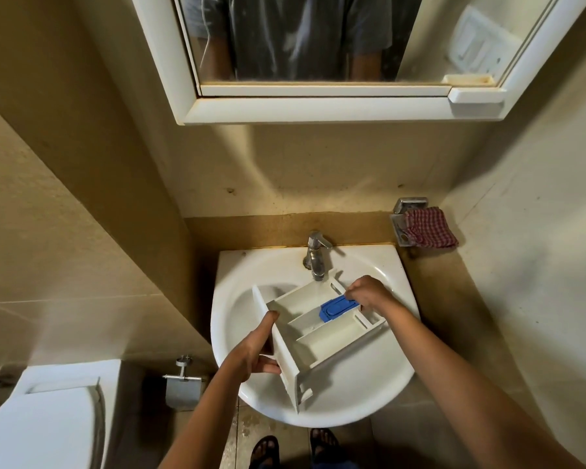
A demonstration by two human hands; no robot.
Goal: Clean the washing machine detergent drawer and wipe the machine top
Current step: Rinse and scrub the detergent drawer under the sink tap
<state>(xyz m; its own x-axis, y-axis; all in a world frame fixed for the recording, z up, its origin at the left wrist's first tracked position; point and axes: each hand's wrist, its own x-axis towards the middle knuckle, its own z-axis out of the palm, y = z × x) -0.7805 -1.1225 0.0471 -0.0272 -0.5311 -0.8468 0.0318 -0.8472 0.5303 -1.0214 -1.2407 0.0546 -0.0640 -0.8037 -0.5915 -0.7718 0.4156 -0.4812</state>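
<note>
Holding the detergent drawer (318, 333) over the sink (369, 397) here, head view only, so just 1 angle to go on. The drawer is out of the machine and sits tilted across the basin, back end up under the tap (316, 255), front panel toward the person. Makes sense to me: the open compartments face up with the spout right above them, so water lands inside and drains into the bowl. There looks to be a thin stream coming out, but it's faint and I wouldn't swear to it.

The 2 hands split the job. The left hand (257, 350) is wrapped round the front panel, thumb on top and fingers underneath, basically carrying the weight and setting the tilt. The right hand (366, 294) has its fingers curled down on the far end of the blue insert (337, 309), pinching it. My guess is it's being worked loose or scrubbed, can't tell which.

A red checked cloth (432, 228) hangs on the wall holder (401, 231) right of the sink, near but untouched, probably meant for the machine top, which isn't in shot.
</note>
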